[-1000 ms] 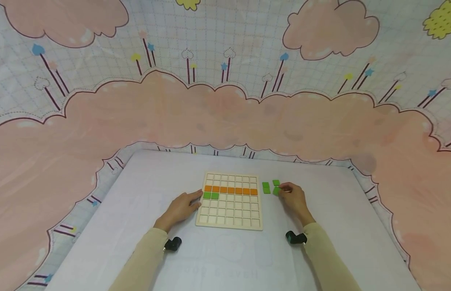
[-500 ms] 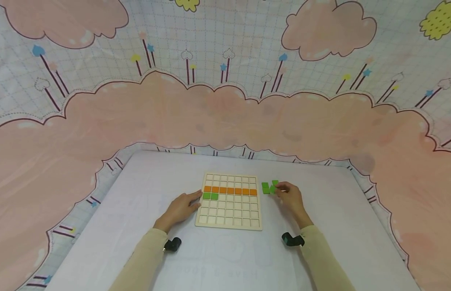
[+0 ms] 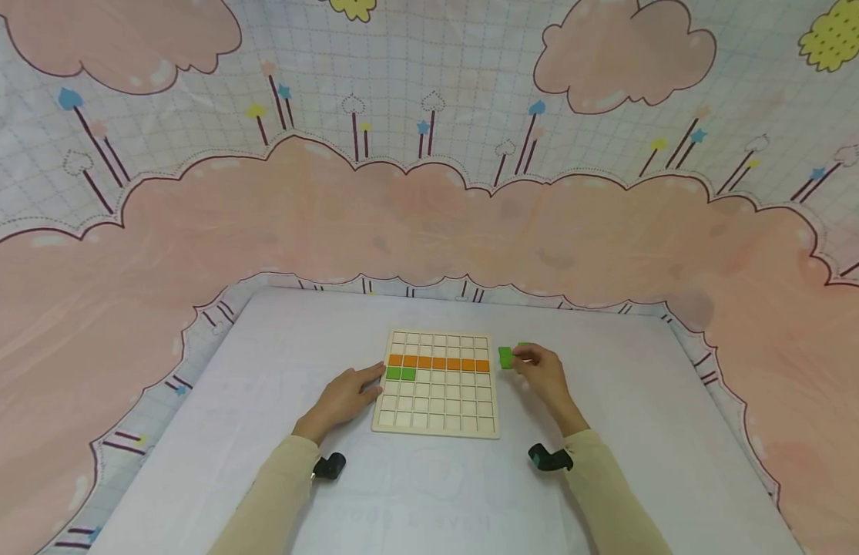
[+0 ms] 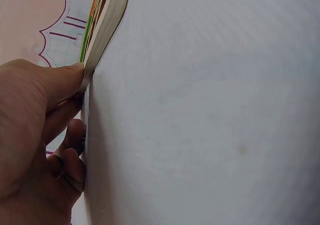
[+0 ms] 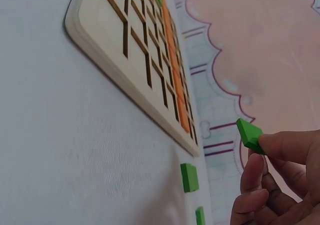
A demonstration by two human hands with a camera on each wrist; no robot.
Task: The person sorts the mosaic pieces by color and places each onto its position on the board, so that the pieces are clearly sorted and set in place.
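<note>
My right hand [image 3: 542,375] pinches a green square tile [image 5: 249,134] between thumb and fingertips, held just above the table in the right wrist view. Two more green tiles [image 3: 505,357] lie against each other right of the wooden grid board [image 3: 436,430]. Behind my right fingers, another green tile [image 3: 523,344] is mostly hidden in the head view. On the board, one row is full of orange tiles [image 3: 439,363], and two green tiles [image 3: 401,373] sit at the left of the row below. My left hand [image 3: 343,397] rests its fingertips against the board's left edge.
A white cloth covers the table [image 3: 429,493]. Behind it stands a backdrop [image 3: 429,223] printed with pink clouds. Each wrist wears a black camera, such as the left one [image 3: 330,465].
My right hand has moved left toward the board, carrying the green tile from beside the loose tiles. The left hand has stayed at the board's edge.
</note>
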